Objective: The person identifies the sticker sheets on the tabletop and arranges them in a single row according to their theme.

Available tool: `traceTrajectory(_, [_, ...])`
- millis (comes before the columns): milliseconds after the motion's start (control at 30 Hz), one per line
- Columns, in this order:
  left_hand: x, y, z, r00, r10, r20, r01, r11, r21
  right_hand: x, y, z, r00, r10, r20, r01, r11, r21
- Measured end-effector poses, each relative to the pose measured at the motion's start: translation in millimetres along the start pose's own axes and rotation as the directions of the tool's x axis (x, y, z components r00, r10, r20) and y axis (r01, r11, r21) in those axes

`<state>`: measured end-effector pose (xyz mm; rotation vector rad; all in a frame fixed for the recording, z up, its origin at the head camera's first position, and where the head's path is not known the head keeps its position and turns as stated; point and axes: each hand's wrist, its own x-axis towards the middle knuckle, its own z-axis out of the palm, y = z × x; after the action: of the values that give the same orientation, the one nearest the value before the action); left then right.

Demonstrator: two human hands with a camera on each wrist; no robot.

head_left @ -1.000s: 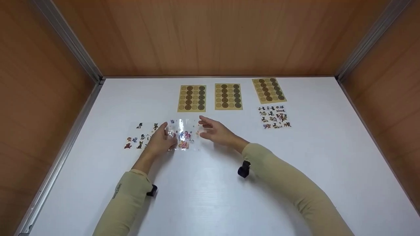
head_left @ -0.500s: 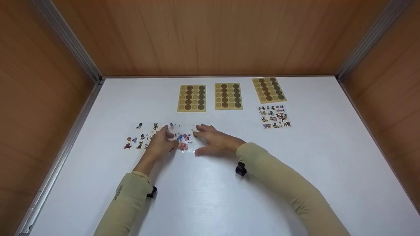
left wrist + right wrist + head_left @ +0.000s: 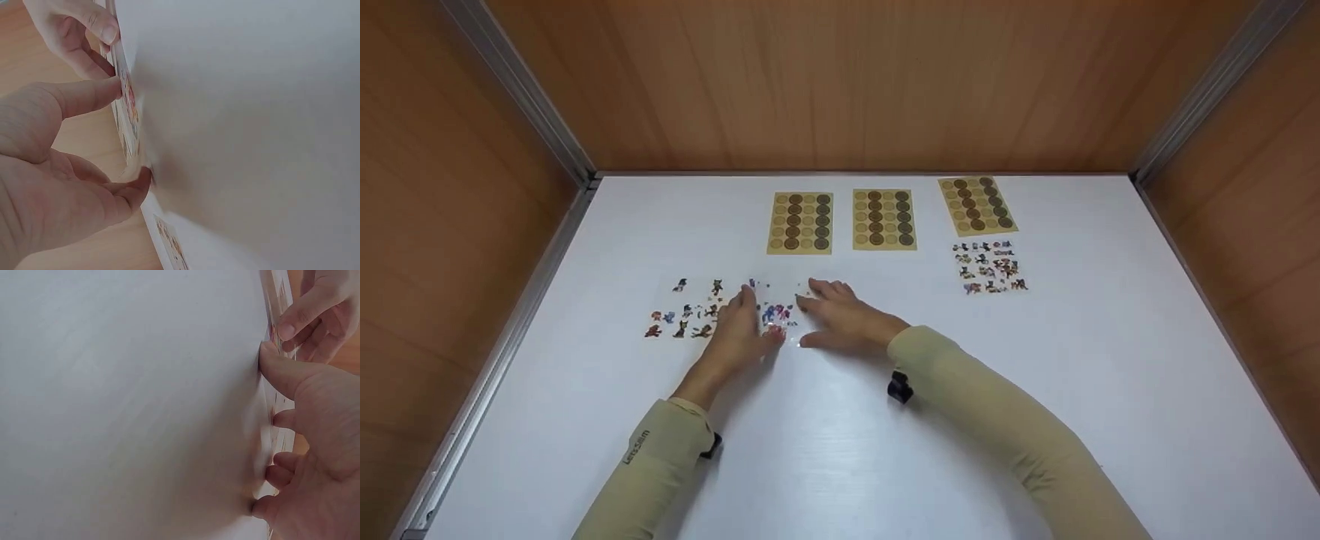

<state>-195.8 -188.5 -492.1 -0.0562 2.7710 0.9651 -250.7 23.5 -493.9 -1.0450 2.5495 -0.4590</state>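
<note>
A clear sticker sheet [image 3: 778, 313] with small colourful cartoon figures lies between my two hands on the white table. My left hand [image 3: 735, 330] rests on its left part, thumb and fingertips pressing down. At the sheet's right edge, my right hand [image 3: 847, 319] has its fingers spread and touches the surface with the fingertips. In the left wrist view, the thumb of my left hand [image 3: 62, 163] touches the printed figures. The right wrist view has the thumb and fingertips of my right hand [image 3: 320, 422] down on the surface. Fingers hide both side edges of the sheet.
Another clear sticker sheet [image 3: 681, 330] lies to the left, partly behind my left hand. Three tan sheets of round stickers stand along the back: a left one [image 3: 800, 223], a middle one [image 3: 883, 220] and a tilted right one [image 3: 977, 206]. Below the last lies a figure sticker sheet [image 3: 990, 268].
The clear sheet, glossy and seemingly raised at first, now lies flat. My right hand has come down and left onto its right edge. My left hand has shifted slightly right.
</note>
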Motion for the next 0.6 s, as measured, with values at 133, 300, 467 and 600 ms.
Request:
traceTrajectory(133, [-1.8, -2.2, 0.9, 1.0, 0.008, 0.004, -0.008, 1.0, 0.022, 1.4, -4.7, -2.9, 0.999, 0.015, 0.031, -0.014, 0.999, -0.035])
traceTrajectory(300, [-5.0, -7.5, -0.2, 0.999, 0.01, 0.051, -0.009, 1.0, -0.002, 1.9, -6.0, -6.9, 0.996, 0.0, 0.089, 0.007, 0.996, -0.083])
traceTrajectory(467, [-6.5, -10.8, -4.9, 0.995, 0.04, 0.093, -0.041, 0.999, 0.01, 2.0, -7.0, -8.7, 0.992, 0.037, 0.121, -0.028, 0.997, -0.072])
traceTrajectory(600, [-5.4, -13.3, -8.8, 0.99, 0.074, 0.12, -0.081, 0.995, 0.053, 1.4, -8.8, -9.2, 0.987, 0.085, 0.138, -0.079, 0.996, -0.049])
